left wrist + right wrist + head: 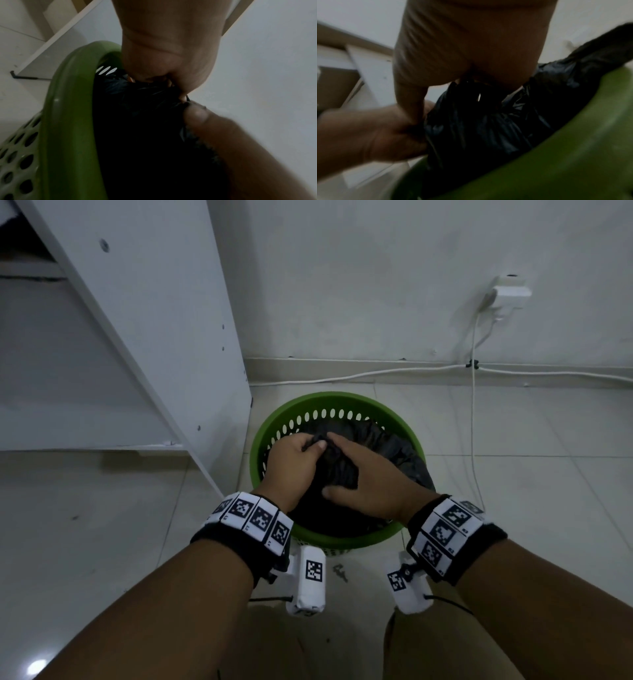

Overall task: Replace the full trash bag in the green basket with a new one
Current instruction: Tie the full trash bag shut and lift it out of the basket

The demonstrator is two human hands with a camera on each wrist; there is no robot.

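Bag position: full black trash bag (383,450) sits down inside the green basket (274,419), slumped toward the right side of the rim, with its gathered neck bunched up top, roughly centre-left of the opening.
Left hand: left hand (291,463) has its fingers curled around the gathered neck, thumb pinching the plastic. Tight grip, nothing loose.
Right hand: right hand (370,477) lies over the bag just beside the left; fingers curl into the bunched plastic at the neck, thumb splayed lower on the folds. Right wrist view is blurry but shows plastic wadded into the palm.
Key relation: both hands are on the neck and touching each other, bulk of the bag hangs straight below them, so I'd guess the pull is pretty much straight up. Neither hand is really nearer.
Basket spot: on the tiled floor (513,491), close to the white shelf unit (154,337) on its left.
Writing: no brand or label readable; only square coded markers on the wristbands (253,518).
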